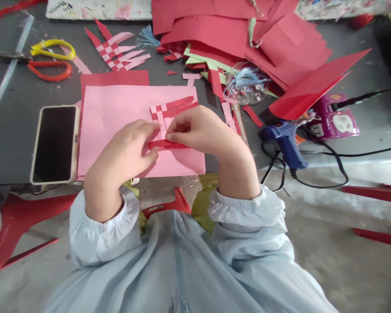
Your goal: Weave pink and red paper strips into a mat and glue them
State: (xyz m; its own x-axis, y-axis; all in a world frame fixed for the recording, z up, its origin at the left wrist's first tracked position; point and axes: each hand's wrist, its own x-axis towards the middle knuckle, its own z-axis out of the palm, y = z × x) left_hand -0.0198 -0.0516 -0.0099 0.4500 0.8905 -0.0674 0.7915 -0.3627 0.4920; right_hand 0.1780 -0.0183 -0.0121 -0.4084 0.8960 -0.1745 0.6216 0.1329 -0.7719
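Observation:
A partly woven piece of red and pink paper strips (157,114) lies on a pink paper sheet (111,108). From the left, my left hand (124,145) rests its fingertips on the weave's edge, thumb and forefinger apart around the left end of a red paper strip (158,143). On the other side, my right hand (198,130) is closed in a pinch, thumb against forefinger, at the strips near that red one. The strip's right part passes under my right hand, and the pinched end is mostly hidden by the fingers.
Left are a phone (54,145) and scissors (52,61). Behind lie another woven paper piece (112,50) and stacked red paper (208,34). To the right are a plastic dish of beads (247,93), a blue glue gun (286,141) with cables, and a purple box (337,117).

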